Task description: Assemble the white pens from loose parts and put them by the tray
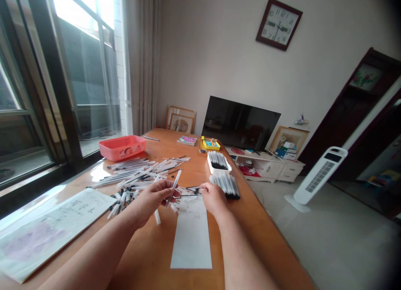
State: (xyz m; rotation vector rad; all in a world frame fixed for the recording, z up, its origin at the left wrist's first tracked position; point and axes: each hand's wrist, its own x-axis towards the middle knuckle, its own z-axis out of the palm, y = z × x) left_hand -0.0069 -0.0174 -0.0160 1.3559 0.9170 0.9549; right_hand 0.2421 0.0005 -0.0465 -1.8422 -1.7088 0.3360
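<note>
Pinching a clear pen barrel (177, 179) between thumb and fingers, your left hand (156, 194) holds it steeply tilted above the table (144, 260), near the top end of a white paper strip (191, 244). Your right hand (215, 197) has its thumb and forefinger drawn together beside some thin dark pieces (191, 194); you cannot tell from this view whether it grips one. Beyond your left hand, a loose heap of pen barrels (138, 169) spreads across the table, with black and clear pen caps (123, 199) piled at its near side. A red plastic basket (122, 148) stands behind the heap, and a booklet (56, 227) lies to the left of your forearm. Just past your right hand is a row of black-ended pens (224, 184), and behind that a white tray (221, 171) holds more of them, side by side.
</note>
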